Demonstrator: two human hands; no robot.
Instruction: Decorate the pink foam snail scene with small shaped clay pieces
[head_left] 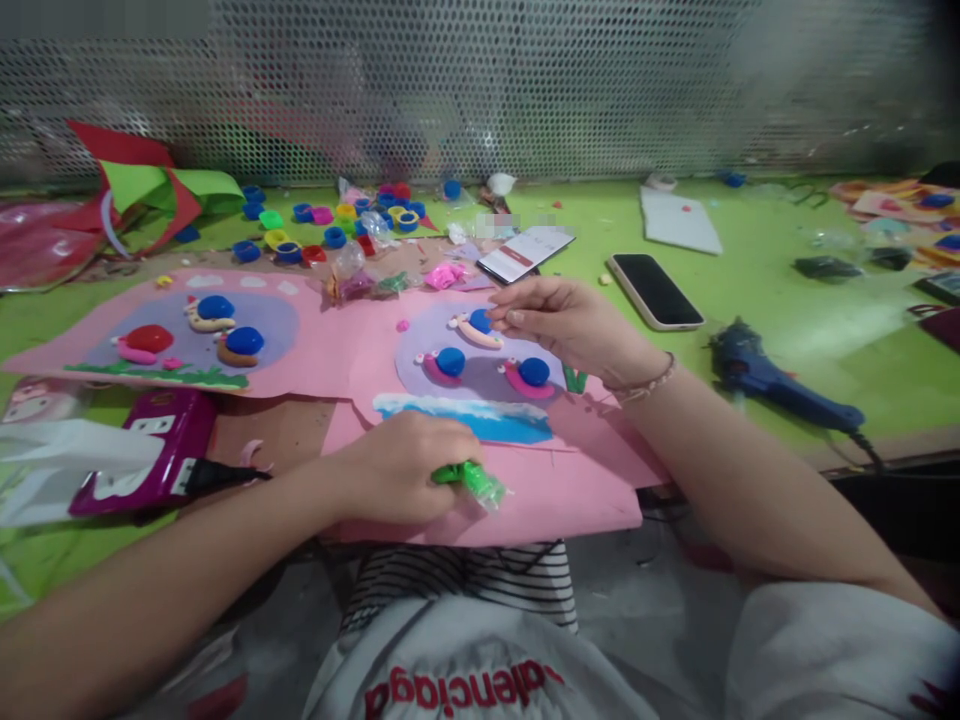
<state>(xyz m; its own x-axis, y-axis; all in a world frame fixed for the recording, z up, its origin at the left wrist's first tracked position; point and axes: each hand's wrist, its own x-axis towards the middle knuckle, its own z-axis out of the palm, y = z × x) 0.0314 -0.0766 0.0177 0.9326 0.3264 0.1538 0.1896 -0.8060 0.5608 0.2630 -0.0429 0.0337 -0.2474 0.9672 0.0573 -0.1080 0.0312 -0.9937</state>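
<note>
My left hand [409, 465] is closed around a clear plastic bag of bright green clay [472, 480], near the front of a pink paper sheet [592, 500]. Thumb and fingers of my right hand [551, 315] come together in a pinch over the same sheet; anything between the tips is too small to make out. Just below and left of those fingertips lies a clay snail [480, 328] with a blue shell. Two pink snails with blue shells, one on the left [445, 364] and one on the right [529, 375], sit on the purple oval. A blue and white strip [465, 418] runs beneath them.
Another pink sheet [326, 345] with clay snails adjoins on the left. Behind are several coloured caps [289, 252] and clay bags. Two phones [529, 252] [654, 290] and a blue glue gun [787, 385] lie right. A purple power strip [172, 440] sits front left.
</note>
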